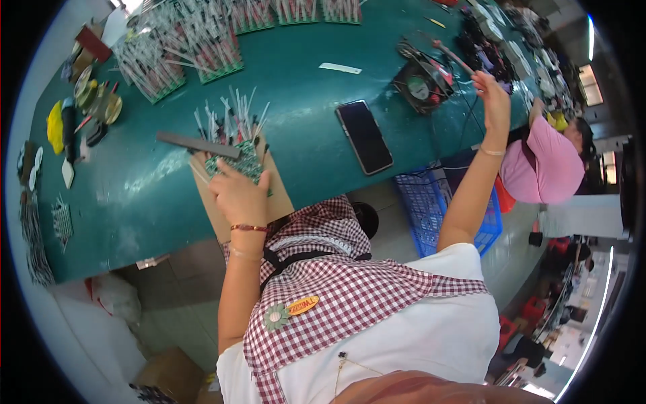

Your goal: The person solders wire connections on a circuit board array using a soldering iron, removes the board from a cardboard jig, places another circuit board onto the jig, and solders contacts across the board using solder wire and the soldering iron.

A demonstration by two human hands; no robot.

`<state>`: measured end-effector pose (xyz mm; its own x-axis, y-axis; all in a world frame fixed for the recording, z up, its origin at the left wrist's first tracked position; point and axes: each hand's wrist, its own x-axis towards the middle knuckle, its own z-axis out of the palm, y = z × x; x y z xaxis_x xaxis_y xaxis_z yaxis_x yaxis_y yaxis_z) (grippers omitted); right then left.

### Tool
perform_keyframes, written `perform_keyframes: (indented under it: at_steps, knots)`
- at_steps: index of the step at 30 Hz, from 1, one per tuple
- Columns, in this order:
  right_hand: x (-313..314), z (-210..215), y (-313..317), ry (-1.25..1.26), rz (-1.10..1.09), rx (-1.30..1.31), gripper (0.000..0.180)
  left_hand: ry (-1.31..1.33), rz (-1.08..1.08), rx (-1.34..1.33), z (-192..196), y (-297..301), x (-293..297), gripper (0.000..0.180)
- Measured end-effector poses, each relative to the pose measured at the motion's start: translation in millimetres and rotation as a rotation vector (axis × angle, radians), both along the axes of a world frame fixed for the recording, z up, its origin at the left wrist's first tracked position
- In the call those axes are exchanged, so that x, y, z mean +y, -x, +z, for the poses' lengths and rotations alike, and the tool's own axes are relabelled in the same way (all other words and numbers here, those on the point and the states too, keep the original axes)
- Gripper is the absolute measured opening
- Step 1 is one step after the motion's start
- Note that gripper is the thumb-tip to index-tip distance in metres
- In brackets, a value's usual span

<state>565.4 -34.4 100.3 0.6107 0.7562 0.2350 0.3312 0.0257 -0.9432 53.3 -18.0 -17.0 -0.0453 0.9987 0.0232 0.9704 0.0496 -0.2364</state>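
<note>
My left hand (239, 194) lies on a green circuit board (245, 161), its index finger stretched out and thumb spread apart. The board rests on a tan sheet (277, 182) at the table's near edge. A dark grey bar (198, 143) lies across the board, with red and white wire leads standing up behind it. Out to the right, my right hand (493, 101) is closed round the handle of a soldering iron (459, 59). Its thin tip points to the far left, above and behind a black fan (420, 86).
Wired boards (202, 50) stand in rows along the far side of the green table (289, 87). A phone (364, 137) and a white strip (340, 68) lie mid-table. Bottles and tools (101, 104) stand left. Below are blue baskets (424, 215); a person in pink (545, 161) sits right.
</note>
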Motion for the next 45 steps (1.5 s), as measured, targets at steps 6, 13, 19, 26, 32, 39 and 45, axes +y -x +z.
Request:
perform_keyframes:
  at_steps: [6, 13, 19, 26, 32, 39, 45]
  knots:
    - [79.3, -79.5, -49.8, 0.158, -0.007, 0.591, 0.033, -0.084, 0.006, 0.031, -7.5, 14.2, -3.2, 0.104]
    - [72.3, -62.3, -75.7, -0.261, 0.178, 0.472, 0.039, -0.051, 0.039, -0.024, -1.8, 5.5, 2.4, 0.102]
    - [20.2, -2.2, 151.8, -0.499, 0.460, -0.090, 0.027, -0.003, 0.048, 0.052, 7.7, 4.5, -0.9, 0.102]
    - [75.3, -81.1, 371.1, -0.252, 0.949, -0.686, 0.041, 0.162, 0.087, -0.008, 13.5, -5.8, 4.2, 0.089]
    - [85.0, -103.5, 402.8, -0.162, 1.038, -0.756, 0.035, -0.047, 0.143, 0.143, -0.4, -10.1, 0.5, 0.071]
    - [80.7, -108.2, 407.8, -0.117, 1.002, -0.711, 0.037, -0.002, 0.125, 0.037, 14.3, 2.6, -6.1, 0.077]
    - [77.4, -105.5, 403.3, -0.061, 0.965, -0.745, 0.043, 0.070, -0.038, -0.584, 55.7, 88.2, 8.9, 0.066]
